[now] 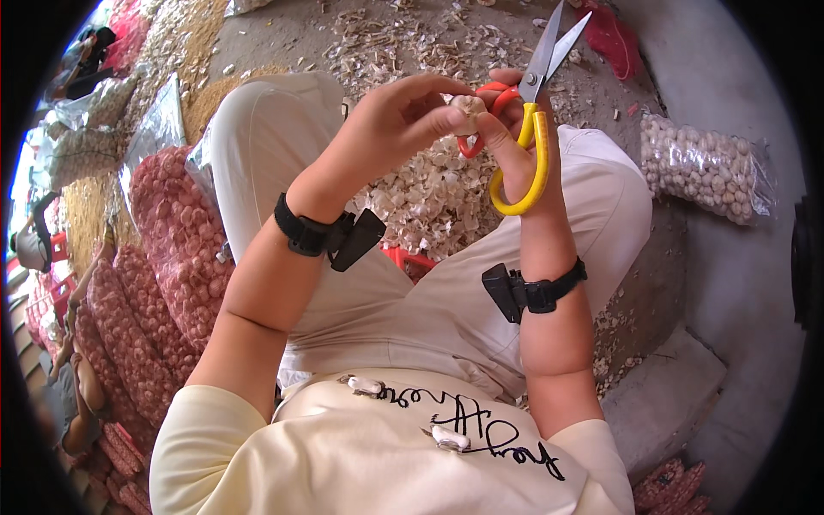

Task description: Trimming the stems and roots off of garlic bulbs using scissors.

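Note:
A whitish garlic bulb (468, 106) sits between the fingertips of my left hand (410, 112), which is closed on it. My right hand (520, 159) is wrapped around a pair of scissors (532, 84) with one yellow and one red handle. The blades stand slightly apart and point up, away from the bulb. My right thumb reaches to the bulb's side and seems to touch it; some right fingers are hidden behind the handles. Below both hands, between my legs, lies a heap of dry garlic skins and trimmings (446, 202).
Pink mesh sacks of garlic (176, 232) lie at the left, with other people (73, 386) beyond them. To the right are a clear bag of garlic bulbs (699, 167) and a concrete block (665, 403). Scraps litter the floor ahead, near a red net bag (611, 39).

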`<state>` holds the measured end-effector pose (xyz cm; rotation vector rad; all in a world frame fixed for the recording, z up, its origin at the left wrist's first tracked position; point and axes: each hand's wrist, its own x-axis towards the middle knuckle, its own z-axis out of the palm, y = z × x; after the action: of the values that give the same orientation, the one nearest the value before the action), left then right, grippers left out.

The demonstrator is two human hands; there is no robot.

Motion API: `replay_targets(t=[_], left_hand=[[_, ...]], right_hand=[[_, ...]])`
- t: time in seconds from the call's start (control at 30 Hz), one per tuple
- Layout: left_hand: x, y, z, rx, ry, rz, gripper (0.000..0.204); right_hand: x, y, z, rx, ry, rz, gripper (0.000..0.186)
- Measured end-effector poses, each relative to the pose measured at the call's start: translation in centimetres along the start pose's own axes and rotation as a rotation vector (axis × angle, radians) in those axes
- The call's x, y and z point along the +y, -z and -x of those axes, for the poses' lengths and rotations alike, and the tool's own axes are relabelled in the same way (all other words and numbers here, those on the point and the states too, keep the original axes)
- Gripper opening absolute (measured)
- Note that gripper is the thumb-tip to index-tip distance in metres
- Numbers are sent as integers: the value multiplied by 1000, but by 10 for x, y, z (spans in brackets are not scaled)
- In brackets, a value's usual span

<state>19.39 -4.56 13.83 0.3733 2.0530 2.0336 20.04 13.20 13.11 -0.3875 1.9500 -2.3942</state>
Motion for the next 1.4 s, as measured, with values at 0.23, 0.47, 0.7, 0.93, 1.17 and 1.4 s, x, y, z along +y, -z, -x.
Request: replay_targets(t=[0.23,0.47,0.7,0.93,1.17,1.4], left_hand=[[-17,-10,-2,29,-198,42,33],[-3,-11,2,42,-36,3,31],[-12,-10,-1,89,-7,98,23],[-25,0,-9,206,-40,-54,18],[-2,2,-4,1,-192,-45,29],[-8,-7,2,55,18,21,34]], right_hand=[[15,-5,0,83,-5,-111,40],[10,-3,3,38,-29,-50,40],[9,-1,2,9,22,-32,40],[9,-1,-2,30,-57,-304,42],[-2,8,-2,-104,-19,-36,47],[3,0,-2,-13,-86,-85,44]])
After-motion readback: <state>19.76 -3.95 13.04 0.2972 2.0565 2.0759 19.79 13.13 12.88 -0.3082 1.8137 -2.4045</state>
